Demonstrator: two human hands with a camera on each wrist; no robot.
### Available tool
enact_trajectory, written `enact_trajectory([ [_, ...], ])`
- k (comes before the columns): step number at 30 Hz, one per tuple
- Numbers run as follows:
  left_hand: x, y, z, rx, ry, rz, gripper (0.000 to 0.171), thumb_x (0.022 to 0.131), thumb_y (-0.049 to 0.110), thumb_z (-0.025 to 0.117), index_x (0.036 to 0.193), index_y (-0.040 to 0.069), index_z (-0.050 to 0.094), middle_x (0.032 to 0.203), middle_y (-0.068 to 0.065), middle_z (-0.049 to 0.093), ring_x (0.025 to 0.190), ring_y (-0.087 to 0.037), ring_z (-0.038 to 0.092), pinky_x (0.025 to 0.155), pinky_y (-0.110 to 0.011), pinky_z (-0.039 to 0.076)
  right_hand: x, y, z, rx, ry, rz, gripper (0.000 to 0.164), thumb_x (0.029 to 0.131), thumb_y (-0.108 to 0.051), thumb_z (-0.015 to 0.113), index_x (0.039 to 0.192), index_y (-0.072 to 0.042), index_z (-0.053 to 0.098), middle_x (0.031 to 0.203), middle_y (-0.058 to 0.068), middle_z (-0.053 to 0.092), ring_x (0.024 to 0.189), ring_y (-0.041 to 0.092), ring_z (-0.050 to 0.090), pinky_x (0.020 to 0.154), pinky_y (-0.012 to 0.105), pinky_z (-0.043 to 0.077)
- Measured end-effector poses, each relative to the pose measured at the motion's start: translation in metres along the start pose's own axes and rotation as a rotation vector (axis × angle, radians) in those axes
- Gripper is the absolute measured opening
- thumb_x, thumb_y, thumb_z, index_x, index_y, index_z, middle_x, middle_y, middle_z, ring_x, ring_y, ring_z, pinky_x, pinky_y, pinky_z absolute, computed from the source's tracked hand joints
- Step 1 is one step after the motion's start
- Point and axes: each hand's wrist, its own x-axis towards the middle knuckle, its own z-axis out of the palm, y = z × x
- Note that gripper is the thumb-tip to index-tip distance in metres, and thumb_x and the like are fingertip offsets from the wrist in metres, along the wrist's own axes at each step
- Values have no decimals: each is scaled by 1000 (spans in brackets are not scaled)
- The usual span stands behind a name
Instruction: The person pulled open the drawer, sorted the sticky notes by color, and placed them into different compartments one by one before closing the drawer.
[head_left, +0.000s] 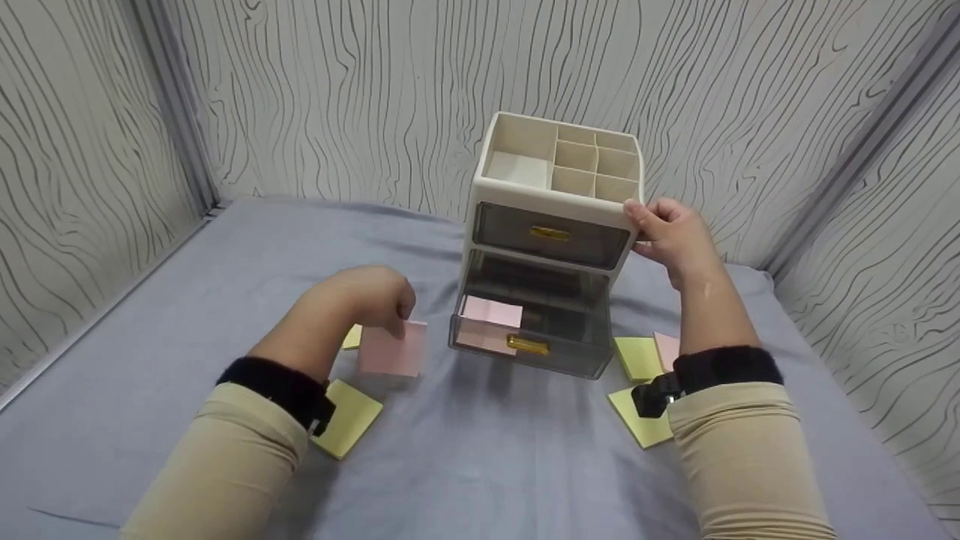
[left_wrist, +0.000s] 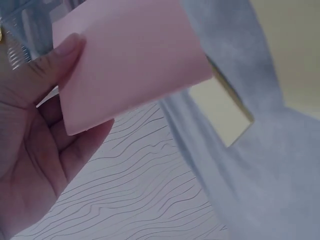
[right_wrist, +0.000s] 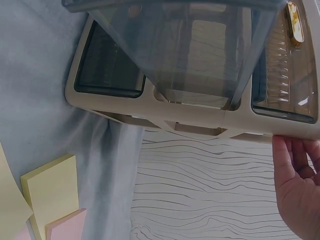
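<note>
My left hand (head_left: 367, 296) pinches a pink sticky note pad (head_left: 391, 358) between thumb and fingers, left of a cream desktop drawer organizer (head_left: 551, 193). The left wrist view shows the thumb on one face of the pad and fingers behind it. The organizer's middle drawer (head_left: 562, 361), smoky and see-through with a gold handle, is pulled out. Inside it, at the left, lies another pink pad (head_left: 491, 312). My right hand (head_left: 675, 238) grips the organizer's upper right edge, thumb at the front corner. The top drawer (head_left: 510, 231) is closed.
Yellow sticky note pads (head_left: 349, 420) lie on the grey cloth (head_left: 465, 465) beside my left wrist. Near my right wrist are more yellow pads (head_left: 636, 357) and a pink one (head_left: 667, 346). Divided compartments (head_left: 576, 156) top the organizer. A wood-grain patterned wall (head_left: 360, 97) stands behind.
</note>
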Motion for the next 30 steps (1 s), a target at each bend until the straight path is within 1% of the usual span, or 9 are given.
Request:
enact_trajectory([
  [3, -3, 1, -13, 15, 45, 43, 32, 73, 13, 73, 58, 14, 45, 57, 6, 36, 56, -11, 34, 53, -25, 30, 0, 0, 0, -10, 5, 6, 45, 79, -51, 61, 88, -9, 49, 109, 9, 51, 101, 20, 52, 92, 37, 44],
  [5, -6, 3, -21, 25, 74, 55, 33, 74, 14, 73, 58, 14, 44, 57, 5, 35, 56, -12, 33, 54, -26, 30, 0, 0, 0, -14, 9, 7, 45, 79, -51, 61, 88, -9, 49, 109, 9, 51, 101, 20, 52, 92, 37, 44],
  [8, -8, 6, -33, 47, 108, 50, 32, 76, 17, 73, 60, 14, 46, 59, 5, 37, 58, -12, 35, 55, -27, 31, 0, 0, 0, -14, 11, 3, 44, 79, -51, 61, 87, -9, 49, 106, 9, 52, 99, 19, 53, 91, 38, 45],
  [13, -10, 14, -46, 73, 159, 38, 25, 79, 20, 71, 64, 14, 51, 62, 4, 43, 59, -13, 40, 55, -28, 34, 0, 1, -1, -11, 13, -1, 43, 79, -50, 61, 85, -10, 50, 102, 7, 53, 94, 15, 54, 90, 37, 45],
  [19, -13, 26, -62, 110, 274, 19, 21, 80, 18, 69, 66, 14, 53, 63, 3, 47, 61, -16, 42, 55, -29, 34, 0, 0, -1, -4, 15, 4, 41, 79, -49, 62, 83, -11, 50, 102, 7, 52, 94, 16, 54, 90, 38, 45],
  [23, -13, 34, -70, 147, 341, 48, 19, 81, 19, 68, 68, 15, 54, 64, 3, 50, 62, -17, 45, 55, -30, 35, 1, -1, 0, -11, 8, 17, 43, 80, -50, 61, 88, -9, 49, 108, 9, 52, 99, 19, 53, 91, 38, 45],
  [26, -13, 41, -73, 169, 386, 97, 16, 81, 19, 67, 69, 15, 56, 67, 3, 53, 63, -17, 48, 56, -31, 38, 1, -1, 1, -9, 1, 17, 45, 79, -50, 61, 89, -8, 48, 110, 11, 51, 102, 20, 52, 91, 38, 45],
  [30, -9, 54, -76, 165, 427, 133, 13, 81, 20, 67, 73, 16, 59, 71, 3, 57, 66, -17, 51, 59, -33, 41, 0, 0, 1, -12, 1, 10, 47, 78, -52, 61, 89, -8, 48, 111, 11, 50, 103, 21, 52, 91, 37, 45],
])
